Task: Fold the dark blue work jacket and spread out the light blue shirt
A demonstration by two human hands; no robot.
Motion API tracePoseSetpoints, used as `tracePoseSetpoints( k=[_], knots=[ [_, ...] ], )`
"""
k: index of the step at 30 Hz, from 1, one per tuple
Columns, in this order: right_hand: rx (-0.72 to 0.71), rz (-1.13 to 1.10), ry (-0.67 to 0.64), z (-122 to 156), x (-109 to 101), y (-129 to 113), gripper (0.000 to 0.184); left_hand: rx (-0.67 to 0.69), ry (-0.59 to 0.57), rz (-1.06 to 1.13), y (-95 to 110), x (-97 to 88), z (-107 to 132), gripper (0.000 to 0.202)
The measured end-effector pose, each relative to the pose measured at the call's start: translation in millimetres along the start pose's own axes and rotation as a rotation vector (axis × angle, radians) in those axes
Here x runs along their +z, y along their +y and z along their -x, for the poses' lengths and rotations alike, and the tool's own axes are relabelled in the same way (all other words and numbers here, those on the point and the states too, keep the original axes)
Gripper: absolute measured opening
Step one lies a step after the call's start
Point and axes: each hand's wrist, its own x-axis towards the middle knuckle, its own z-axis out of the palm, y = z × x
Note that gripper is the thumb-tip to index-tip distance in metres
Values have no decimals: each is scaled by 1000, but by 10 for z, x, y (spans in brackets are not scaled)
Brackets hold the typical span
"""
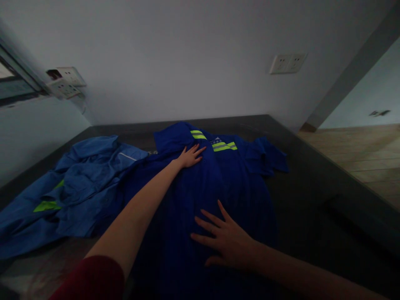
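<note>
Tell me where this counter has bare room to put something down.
Bare: the strip of dark grey counter right of the dark blue work shirt with yellow-green stripes, and a narrow strip behind it along the white wall. Crowded: the left, under the crumpled lighter blue jacket. Left hand and right hand lie flat on the shirt.

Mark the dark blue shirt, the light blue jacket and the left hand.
dark blue shirt [240, 196]: head view, flat middle of its body.
light blue jacket [84, 183]: head view, crumpled middle folds.
left hand [190, 157]: head view, back of the hand.
</note>
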Motion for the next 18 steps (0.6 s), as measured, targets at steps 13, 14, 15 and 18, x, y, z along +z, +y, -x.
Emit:
tracePoseSetpoints(
  k=[13,14,15,18],
  knots=[
    [319,-48,391,-540,-788,737,23,-146,130,-1,201,108,245,61],
    [378,-25,422,-629,-877,964,22,-146,136,3,191,116,279,62],
    [460,5,428,-723,-945,1194,23,-148,141,9,183,119,312,63],
    [643,101,436,-977,-1013,1804,31,-177,162,67,151,85,408,64]
  ],
)
